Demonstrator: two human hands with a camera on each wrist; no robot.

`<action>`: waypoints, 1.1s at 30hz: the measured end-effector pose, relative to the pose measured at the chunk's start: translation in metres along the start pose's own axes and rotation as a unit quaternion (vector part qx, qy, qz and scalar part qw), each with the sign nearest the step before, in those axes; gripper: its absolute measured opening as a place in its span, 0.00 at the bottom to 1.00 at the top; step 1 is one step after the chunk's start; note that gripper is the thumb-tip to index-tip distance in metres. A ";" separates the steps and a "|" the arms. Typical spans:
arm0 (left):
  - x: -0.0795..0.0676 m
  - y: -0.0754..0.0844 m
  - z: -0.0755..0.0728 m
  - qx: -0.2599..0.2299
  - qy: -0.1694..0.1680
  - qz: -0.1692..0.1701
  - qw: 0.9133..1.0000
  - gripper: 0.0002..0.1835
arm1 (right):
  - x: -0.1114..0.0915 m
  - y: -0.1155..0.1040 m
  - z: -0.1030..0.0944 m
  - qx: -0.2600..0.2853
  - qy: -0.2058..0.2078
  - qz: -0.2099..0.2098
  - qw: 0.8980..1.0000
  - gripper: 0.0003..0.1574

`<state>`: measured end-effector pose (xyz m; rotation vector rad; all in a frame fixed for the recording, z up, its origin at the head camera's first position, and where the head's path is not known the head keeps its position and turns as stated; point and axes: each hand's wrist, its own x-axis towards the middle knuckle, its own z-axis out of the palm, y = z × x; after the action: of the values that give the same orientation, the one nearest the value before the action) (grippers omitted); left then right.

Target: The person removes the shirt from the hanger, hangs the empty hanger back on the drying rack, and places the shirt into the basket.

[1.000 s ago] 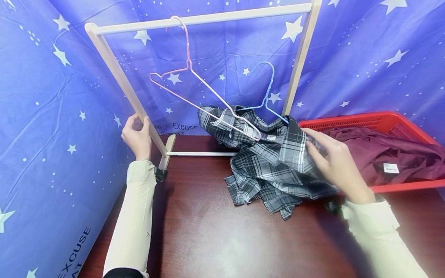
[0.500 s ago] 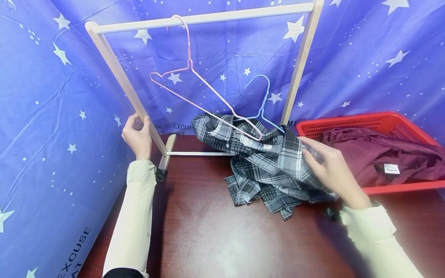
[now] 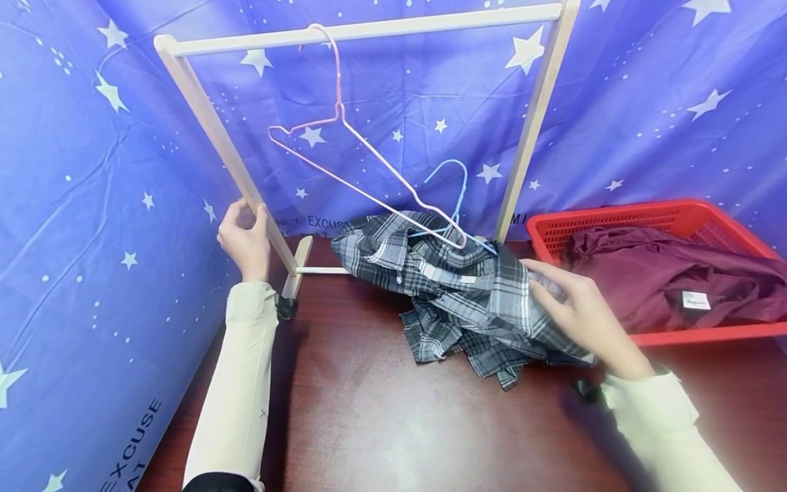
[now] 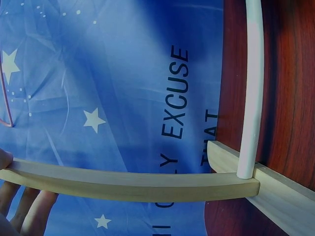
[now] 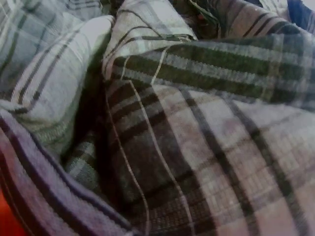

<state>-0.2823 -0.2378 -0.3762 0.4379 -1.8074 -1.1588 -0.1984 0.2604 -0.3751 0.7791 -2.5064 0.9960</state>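
Note:
My left hand [image 3: 246, 240] grips the left post of the wooden clothes rack [image 3: 212, 130], fingers and thumb either side of the wood [image 4: 133, 184] in the left wrist view. A black, grey and white plaid shirt [image 3: 470, 304] hangs slumped over the table, its lower part lying there. My right hand [image 3: 578, 307] holds it by the right shoulder; most fingers are hidden behind cloth. A blue wire hanger [image 3: 462, 195] sits inside the collar, hook free of the rack's bar. On that bar hangs a pink hanger [image 3: 339, 89], its right end in front of the shirt. Plaid cloth [image 5: 197, 147] fills the right wrist view.
To the right stands a red plastic basket [image 3: 615, 213] with a maroon garment [image 3: 652, 273] in it. A blue curtain with stars [image 3: 111, 205] closes off the back and left. The rack stands on a dark red wooden table [image 3: 369, 417].
The blue hanger and the shirt's collar have sunk lower, and the hanger's hook has tipped down and left. My right hand has shifted slightly left and down. The left hand stays on the post.

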 end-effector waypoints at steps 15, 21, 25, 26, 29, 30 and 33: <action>0.001 -0.002 0.000 0.003 -0.001 0.004 1.000 0.12 | -0.012 0.010 0.016 0.049 -0.052 -0.009 0.997 0.26; 0.001 -0.003 0.001 -0.002 -0.005 0.003 1.000 0.12 | -0.017 0.012 0.019 0.071 -0.064 -0.027 0.995 0.27; 0.002 -0.003 0.000 0.000 -0.002 0.000 1.000 0.12 | -0.019 0.014 0.022 0.073 -0.066 -0.049 0.994 0.29; 0.002 -0.003 0.000 0.002 -0.002 -0.001 1.000 0.12 | -0.020 0.014 0.022 0.073 -0.066 -0.051 0.994 0.29; 0.003 -0.002 0.000 0.012 -0.005 -0.006 1.000 0.12 | -0.021 0.015 0.024 0.070 -0.064 -0.056 0.994 0.29; 0.004 -0.001 -0.001 0.014 -0.008 -0.007 1.000 0.12 | -0.022 0.015 0.024 0.070 -0.063 -0.058 0.994 0.29; 0.004 0.001 -0.002 0.020 -0.016 -0.014 1.000 0.12 | -0.023 0.016 0.025 0.067 -0.059 -0.067 0.994 0.30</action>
<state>-0.2825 -0.2419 -0.3730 0.4724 -1.8601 -1.1551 -0.1926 0.2607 -0.4122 1.0612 -2.4655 1.1087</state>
